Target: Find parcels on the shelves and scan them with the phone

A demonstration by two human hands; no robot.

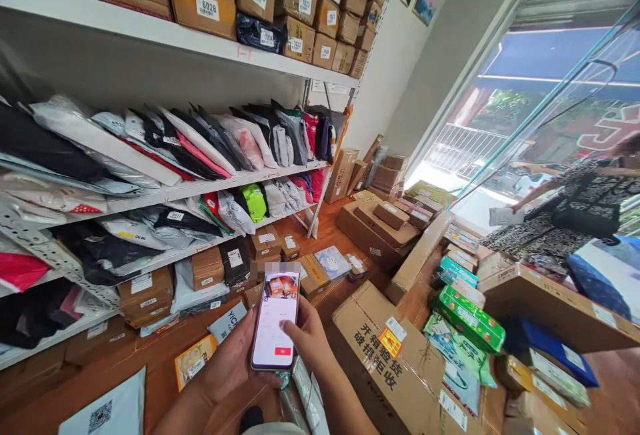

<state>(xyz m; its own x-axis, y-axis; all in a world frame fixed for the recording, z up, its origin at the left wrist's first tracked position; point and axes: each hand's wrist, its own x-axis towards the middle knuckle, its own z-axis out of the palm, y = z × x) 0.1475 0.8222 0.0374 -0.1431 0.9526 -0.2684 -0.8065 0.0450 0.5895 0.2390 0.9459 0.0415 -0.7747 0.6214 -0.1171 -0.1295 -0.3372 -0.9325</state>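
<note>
My left hand (227, 365) and my right hand (311, 335) together hold a smartphone (276, 320) upright in front of me, low in the middle of the view. Its lit screen shows a small picture at the top and a red button near the bottom. The fingers of both hands curl round the phone's edges. Just below the phone, a wrapped parcel (307, 398) shows partly between my forearms.
White shelves (165, 28) on the left hold numbered cardboard boxes above and soft bagged parcels below. Cardboard boxes (385, 355) and green packets (470, 318) crowd the wooden floor to the right. A person in a patterned dress (560, 221) stands by the glass door.
</note>
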